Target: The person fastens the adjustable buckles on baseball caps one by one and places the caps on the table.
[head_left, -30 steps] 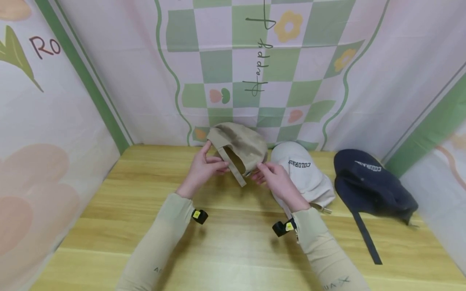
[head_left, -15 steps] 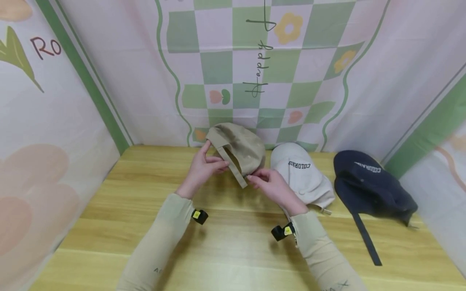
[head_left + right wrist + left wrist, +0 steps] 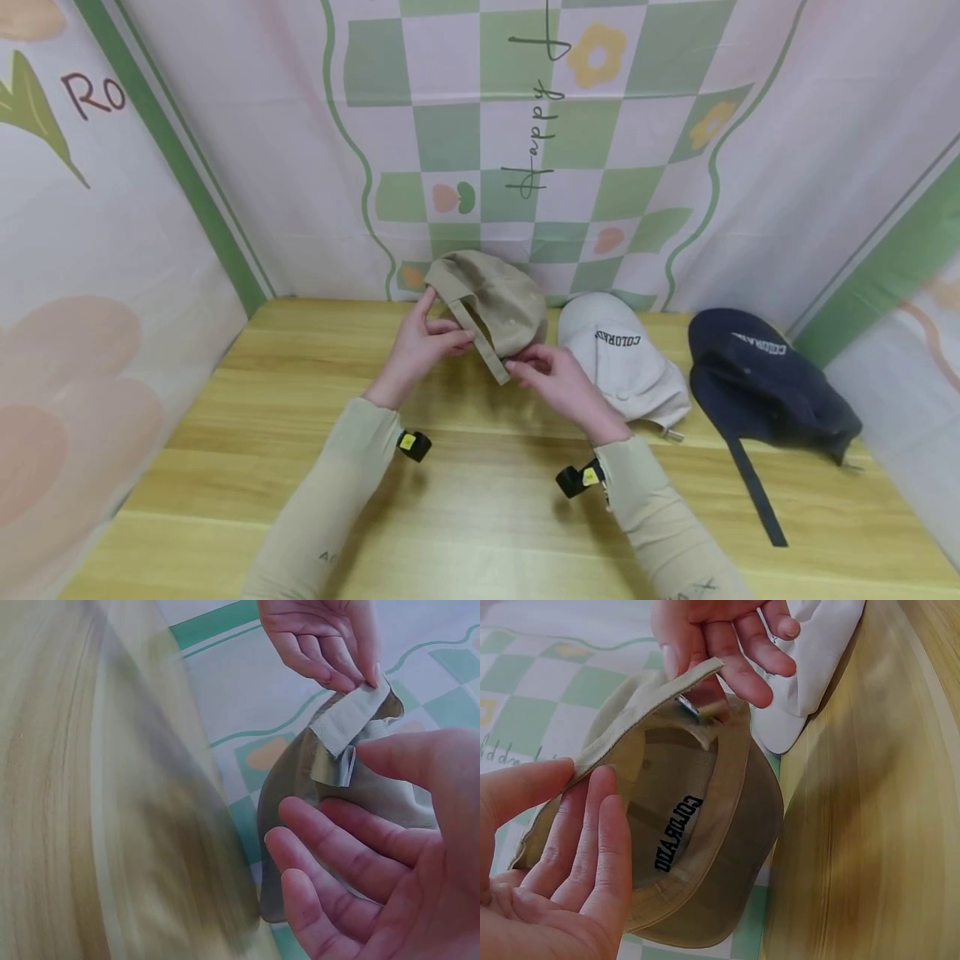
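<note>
A khaki baseball cap (image 3: 510, 292) is held near the back of the table, its rear opening facing me. My left hand (image 3: 416, 346) pinches its back strap (image 3: 649, 701) between thumb and fingers. On the other side of the opening, my right hand (image 3: 558, 379) pinches the cap's edge by the metal buckle (image 3: 347, 766), thumb on top and the other fingers spread below. The strap's loose end (image 3: 337, 731) lies right over the buckle. Dark "COLORADO" lettering (image 3: 679, 832) shows inside the cap in the left wrist view.
A pale grey cap (image 3: 630, 367) lies just right of my right hand. Farther right is a navy cap (image 3: 772, 383) with its long strap (image 3: 757, 492) stretched toward me. A checkered, flowered cloth (image 3: 510, 133) hangs behind the wooden table (image 3: 480, 517).
My right hand has moved left and slightly down along the khaki cap's edge, up to the strap's end. The rear opening has narrowed. My left hand stays in place.
</note>
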The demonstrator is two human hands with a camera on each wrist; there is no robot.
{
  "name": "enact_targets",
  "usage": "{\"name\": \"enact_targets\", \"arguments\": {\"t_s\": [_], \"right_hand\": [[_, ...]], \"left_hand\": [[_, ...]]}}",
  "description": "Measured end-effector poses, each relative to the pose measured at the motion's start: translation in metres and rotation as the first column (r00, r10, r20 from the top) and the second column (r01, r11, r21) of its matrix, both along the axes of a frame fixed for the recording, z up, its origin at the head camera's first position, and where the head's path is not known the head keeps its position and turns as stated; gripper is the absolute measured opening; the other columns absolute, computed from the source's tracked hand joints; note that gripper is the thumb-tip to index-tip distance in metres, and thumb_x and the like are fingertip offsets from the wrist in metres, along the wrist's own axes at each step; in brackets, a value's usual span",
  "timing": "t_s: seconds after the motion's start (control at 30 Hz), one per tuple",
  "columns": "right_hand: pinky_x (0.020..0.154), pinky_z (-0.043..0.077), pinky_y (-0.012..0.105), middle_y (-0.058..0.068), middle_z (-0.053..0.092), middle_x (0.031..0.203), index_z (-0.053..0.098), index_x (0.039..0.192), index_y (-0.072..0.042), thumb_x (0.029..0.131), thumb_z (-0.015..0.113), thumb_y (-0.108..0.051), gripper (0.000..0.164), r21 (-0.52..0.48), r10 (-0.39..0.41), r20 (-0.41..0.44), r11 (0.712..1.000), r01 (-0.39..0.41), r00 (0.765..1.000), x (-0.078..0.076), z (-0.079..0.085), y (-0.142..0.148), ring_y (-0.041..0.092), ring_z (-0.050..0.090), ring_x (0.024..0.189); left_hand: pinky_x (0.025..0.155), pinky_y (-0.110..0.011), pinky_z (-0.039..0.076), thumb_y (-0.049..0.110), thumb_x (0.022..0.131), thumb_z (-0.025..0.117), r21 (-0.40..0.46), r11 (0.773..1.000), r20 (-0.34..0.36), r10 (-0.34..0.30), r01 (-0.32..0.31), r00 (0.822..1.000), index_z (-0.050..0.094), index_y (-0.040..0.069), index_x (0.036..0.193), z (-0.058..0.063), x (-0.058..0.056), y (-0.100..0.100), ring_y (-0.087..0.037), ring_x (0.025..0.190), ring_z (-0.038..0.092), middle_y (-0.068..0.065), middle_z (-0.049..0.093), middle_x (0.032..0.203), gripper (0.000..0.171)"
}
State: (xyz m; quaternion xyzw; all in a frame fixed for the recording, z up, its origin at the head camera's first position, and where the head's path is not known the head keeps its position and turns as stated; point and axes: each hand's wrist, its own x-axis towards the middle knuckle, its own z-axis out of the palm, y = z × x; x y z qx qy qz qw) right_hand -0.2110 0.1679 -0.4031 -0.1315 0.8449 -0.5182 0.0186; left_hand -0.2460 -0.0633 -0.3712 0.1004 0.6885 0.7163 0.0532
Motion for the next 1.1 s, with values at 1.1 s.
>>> {"name": "enact_targets", "arguments": {"t_s": [1.1], "right_hand": [[0.077,0.058,0.033,0.011,0.074,0.096,0.071,0.1,-0.003,0.098,0.071,-0.017,0.013,-0.049,0.021,-0.037,0.999,-0.022,0.999,0.003,-0.008,-0.007,0.028,0.071,0.089]], "left_hand": [[0.08,-0.039,0.061,-0.01,0.084,0.077,0.008,0.998,-0.062,-0.062,0.063,0.996,0.02,0.029,0.163,0.0,0.002,0.0,-0.026,0.09,0.071,-0.019,0.071,0.105,0.105]]}}
